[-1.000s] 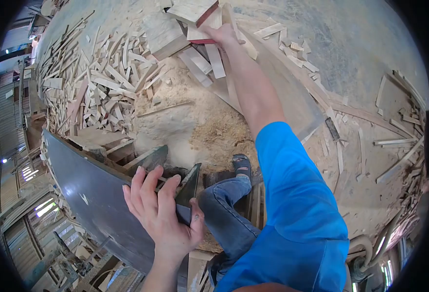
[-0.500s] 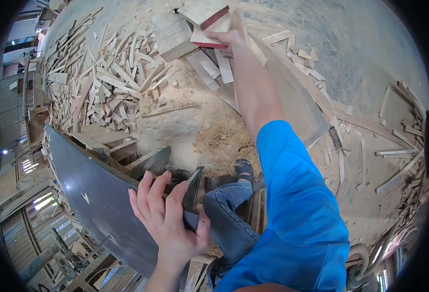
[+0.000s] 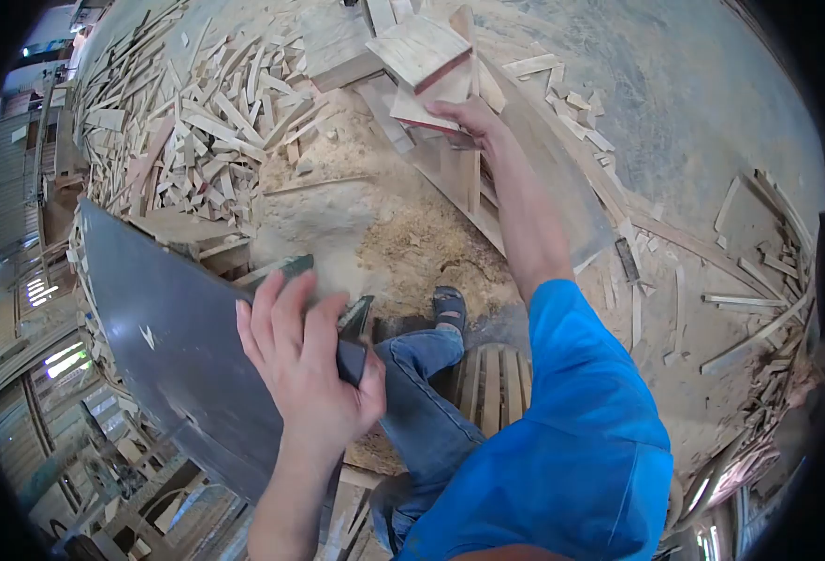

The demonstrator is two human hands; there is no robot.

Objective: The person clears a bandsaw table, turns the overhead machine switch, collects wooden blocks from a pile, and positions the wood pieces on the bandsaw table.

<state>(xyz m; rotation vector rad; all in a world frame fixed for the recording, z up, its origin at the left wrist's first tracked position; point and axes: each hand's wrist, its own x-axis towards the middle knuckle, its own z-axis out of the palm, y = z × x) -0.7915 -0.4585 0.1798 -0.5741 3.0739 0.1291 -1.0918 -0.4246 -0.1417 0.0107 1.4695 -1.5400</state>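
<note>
My right hand [image 3: 473, 122] reaches out to the far end, its fingers closed on a pale wooden block [image 3: 424, 108] with a red edge. A second wooden block [image 3: 422, 51], also red-edged, lies over the first; whether the hand bears both I cannot tell. Beside them sits a thicker pale block [image 3: 342, 56] among loose offcuts. My left hand [image 3: 305, 355] rests at the corner of a dark, smooth tabletop [image 3: 179, 346], fingers spread and slightly bent, thumb by the table's edge. Nothing shows in that hand.
A large heap of wood offcuts [image 3: 207, 140] covers the floor at the upper left. Sawdust [image 3: 422, 243] lies in the middle. My sandalled foot [image 3: 449, 307] stands near a slatted wooden pallet [image 3: 494, 383]. More scrap strips [image 3: 749, 299] are scattered at the right.
My right hand and the two red-edged blocks have moved nearer to me and a little right, away from the thicker block. My left hand stays at the table corner, its fingers slightly shifted.
</note>
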